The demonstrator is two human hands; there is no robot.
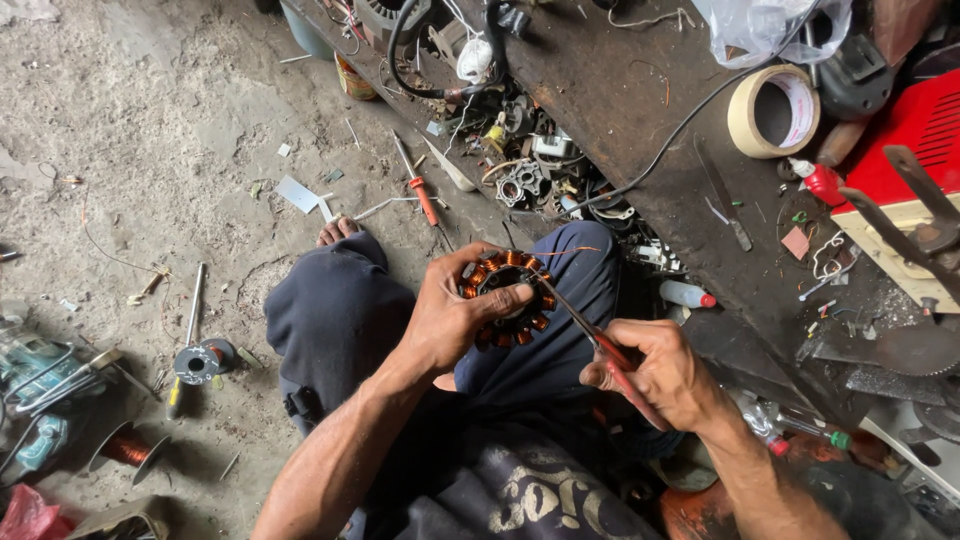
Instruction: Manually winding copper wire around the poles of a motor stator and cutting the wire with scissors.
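My left hand (455, 318) grips a round stator (512, 297) with copper-wound coils around a black core, held above my lap. My right hand (660, 375) holds red-handled pliers (600, 345), whose thin tip reaches up to the right rim of the stator. A loose strand of copper wire (565, 251) sticks out from the top of the stator. My knees in dark blue trousers (340, 310) lie below both hands.
A dark workbench (640, 110) on the right carries a tape roll (773, 111), a red case (925, 125), a knife, cables and scrap parts. On the dirt floor lie a red-handled screwdriver (420, 185), a copper wire spool (125, 447) and a small metal reel (198, 362).
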